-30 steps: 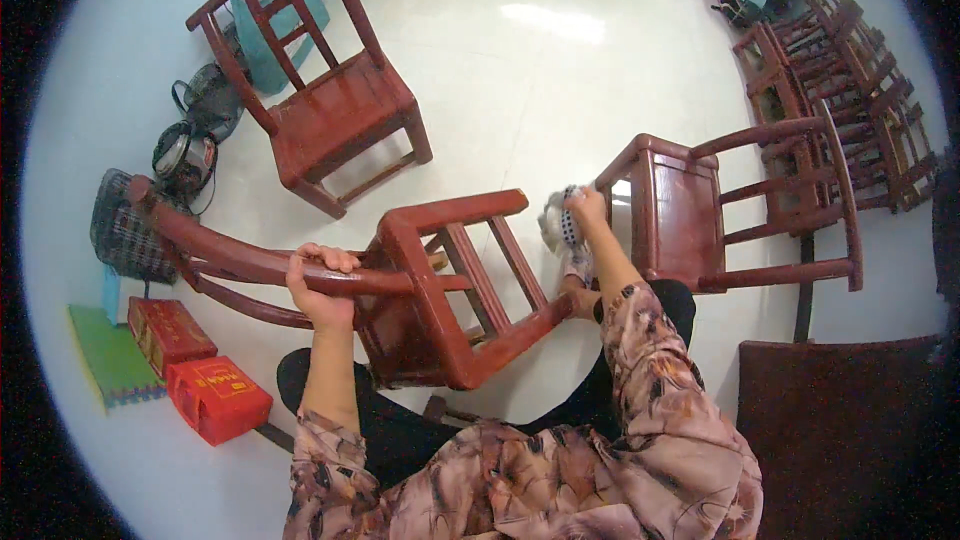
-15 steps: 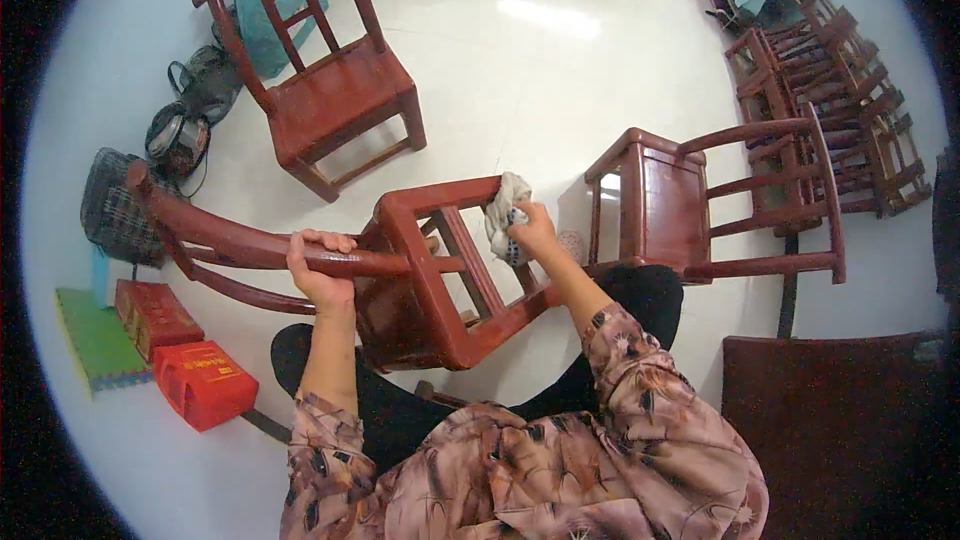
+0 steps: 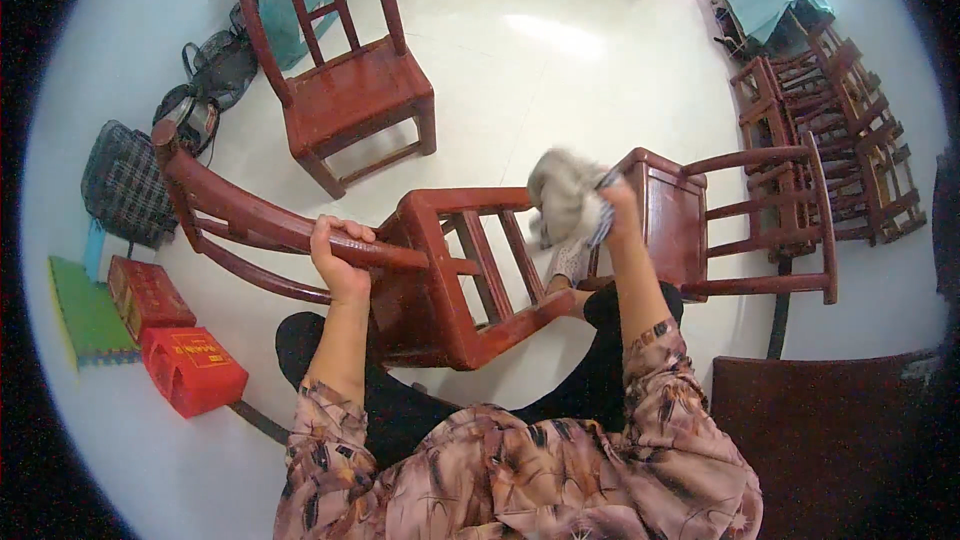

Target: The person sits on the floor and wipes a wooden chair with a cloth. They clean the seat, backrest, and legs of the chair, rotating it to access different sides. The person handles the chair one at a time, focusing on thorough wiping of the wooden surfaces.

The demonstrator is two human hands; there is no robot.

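Observation:
A reddish-brown wooden chair (image 3: 455, 315) lies tipped over between my knees, its backrest pointing left and its legs and rungs to the right. My left hand (image 3: 343, 258) is wrapped round one post of the backrest, close to the seat. In my right hand (image 3: 618, 208) is a bunched, greyish-white cloth (image 3: 566, 195), blurred by motion. The cloth hangs off the chair's leg end and covers part of it; whether it touches the wood I cannot tell.
One matching chair (image 3: 360, 85) stands upright at the far left, another (image 3: 675, 215) just right of my right hand. Stacked chairs (image 3: 800, 130) line the right wall. By the left wall sit a red bag (image 3: 195, 370), a red box (image 3: 150, 292) and a dark checked bag (image 3: 128, 185).
My right hand has lifted the cloth off the chair's leg end and moved up and right. The left hand keeps its hold on the post. The whole view has shifted slightly.

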